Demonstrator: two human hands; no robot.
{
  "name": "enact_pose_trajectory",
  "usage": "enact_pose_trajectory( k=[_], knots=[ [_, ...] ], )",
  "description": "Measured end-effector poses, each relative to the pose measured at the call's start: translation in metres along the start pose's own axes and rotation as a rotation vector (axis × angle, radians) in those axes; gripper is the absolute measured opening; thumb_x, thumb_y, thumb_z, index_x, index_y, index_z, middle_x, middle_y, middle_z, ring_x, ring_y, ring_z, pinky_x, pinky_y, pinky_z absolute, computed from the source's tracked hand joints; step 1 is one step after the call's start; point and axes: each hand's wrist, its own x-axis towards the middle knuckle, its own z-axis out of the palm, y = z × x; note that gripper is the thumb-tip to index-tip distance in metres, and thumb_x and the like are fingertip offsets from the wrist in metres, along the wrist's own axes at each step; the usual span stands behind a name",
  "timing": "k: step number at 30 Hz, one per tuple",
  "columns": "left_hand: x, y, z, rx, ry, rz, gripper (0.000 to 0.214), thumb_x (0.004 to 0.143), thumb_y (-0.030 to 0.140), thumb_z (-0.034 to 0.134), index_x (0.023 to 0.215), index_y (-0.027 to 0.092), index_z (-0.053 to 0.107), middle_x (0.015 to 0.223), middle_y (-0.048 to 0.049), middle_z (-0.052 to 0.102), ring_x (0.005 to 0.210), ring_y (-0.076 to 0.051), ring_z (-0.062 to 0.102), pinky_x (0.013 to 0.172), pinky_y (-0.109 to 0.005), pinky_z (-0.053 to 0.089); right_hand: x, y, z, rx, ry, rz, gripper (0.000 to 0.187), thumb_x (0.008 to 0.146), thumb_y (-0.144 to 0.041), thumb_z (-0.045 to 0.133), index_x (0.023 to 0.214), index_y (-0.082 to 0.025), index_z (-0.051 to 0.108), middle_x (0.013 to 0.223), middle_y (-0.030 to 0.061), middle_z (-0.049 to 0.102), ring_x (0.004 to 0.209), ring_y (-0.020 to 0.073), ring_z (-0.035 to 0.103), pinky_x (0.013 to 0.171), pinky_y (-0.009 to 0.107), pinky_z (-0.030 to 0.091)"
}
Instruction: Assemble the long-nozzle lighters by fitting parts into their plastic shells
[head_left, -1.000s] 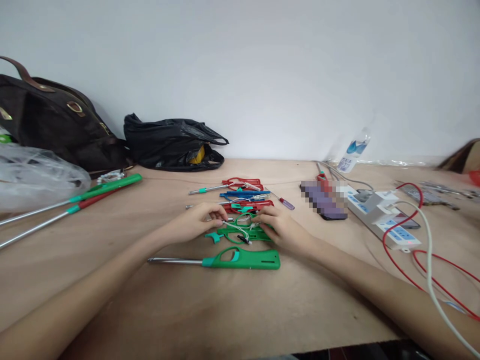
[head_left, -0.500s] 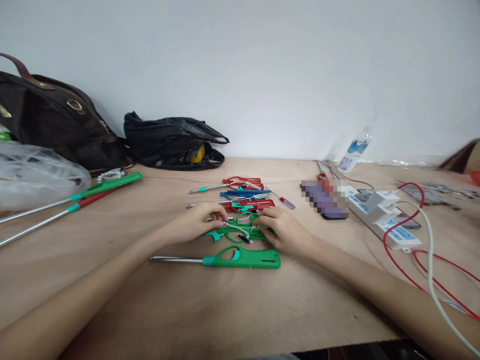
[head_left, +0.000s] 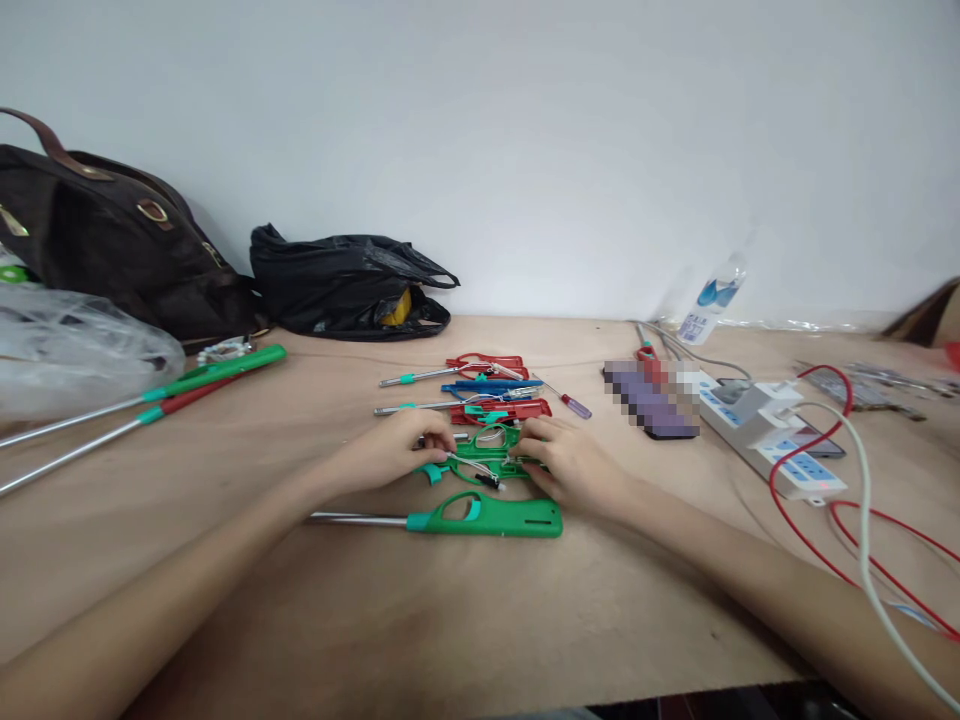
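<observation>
My left hand (head_left: 401,447) is closed in a pinch on one end of a thin white wire (head_left: 474,463). The wire runs across a green opened lighter casing (head_left: 491,440) to my right hand (head_left: 577,467), whose fingers are pressed together over the casing's right part; what they grip is hidden. A loose teal trigger (head_left: 432,474) lies under my left fingertips. Between the hands, a small black part (head_left: 489,482) rests by the casing's lower edge. Nearer to me lies a whole green long-necked lighter (head_left: 502,517), its metal tube pointing left.
Beyond my hands lie opened lighters, red (head_left: 529,409) and blue (head_left: 480,388), and a purple-handled screwdriver (head_left: 576,406). A phone (head_left: 660,405), a power strip (head_left: 802,472) and cables stand right. Left are two whole lighters (head_left: 217,370), a black plastic bag (head_left: 337,280) and a dark bag (head_left: 127,240).
The camera view has shifted very slightly. Both hands stay almost in place, with only slight finger movement around the white wire and green casing.
</observation>
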Motion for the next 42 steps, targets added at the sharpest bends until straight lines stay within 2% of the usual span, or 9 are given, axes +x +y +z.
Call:
enact_pose_trajectory(
  k=[8,18,25,30,42],
  knots=[
    [-0.003,0.002,0.003,0.018,0.018,0.03,0.013,0.084,0.024,0.055,0.083,0.02,0.068,0.09,-0.0029,0.064,0.081,-0.018,0.059,0.072,-0.027,0.045,0.0,0.0,0.002,0.001,0.014,-0.007,0.019,0.088,-0.01,0.051,0.092,-0.014,0.069,0.094,0.0107,0.062,0.088,0.0217,0.06,0.077,0.035,0.05],
    [-0.002,0.015,0.0,-0.023,-0.002,-0.081,0.004,0.074,0.018,0.06,0.075,0.017,0.063,0.074,-0.0009,0.065,0.066,-0.016,0.059,0.057,-0.023,0.042,0.0,-0.001,0.001,-0.002,0.01,0.001,0.02,0.088,-0.011,0.05,0.09,-0.015,0.069,0.093,0.0107,0.062,0.088,0.0218,0.06,0.077,0.035,0.05],
    [-0.004,0.017,-0.007,0.005,-0.018,0.002,0.019,0.077,0.015,0.049,0.077,0.018,0.067,0.079,-0.0016,0.067,0.073,-0.016,0.06,0.064,-0.023,0.042,0.0,-0.002,0.001,-0.028,0.0,0.001,0.02,0.089,-0.012,0.049,0.089,-0.013,0.069,0.095,0.0122,0.063,0.092,0.0233,0.06,0.08,0.037,0.05],
    [-0.004,0.018,-0.007,0.009,-0.021,-0.015,0.023,0.072,0.01,0.046,0.078,0.017,0.067,0.076,-0.0015,0.067,0.07,-0.015,0.059,0.061,-0.023,0.041,-0.001,0.0,0.003,-0.011,0.041,-0.005,0.019,0.089,-0.012,0.05,0.088,-0.015,0.068,0.093,0.0108,0.062,0.089,0.0222,0.06,0.076,0.036,0.05],
    [-0.003,0.023,-0.001,-0.028,0.044,-0.105,0.022,0.064,0.008,0.048,0.072,0.017,0.066,0.069,0.0002,0.065,0.061,-0.013,0.057,0.055,-0.021,0.042,-0.001,0.0,0.005,-0.006,0.047,-0.001,0.02,0.09,-0.012,0.048,0.086,-0.016,0.068,0.093,0.0109,0.061,0.088,0.0223,0.06,0.076,0.036,0.049]
  ],
)
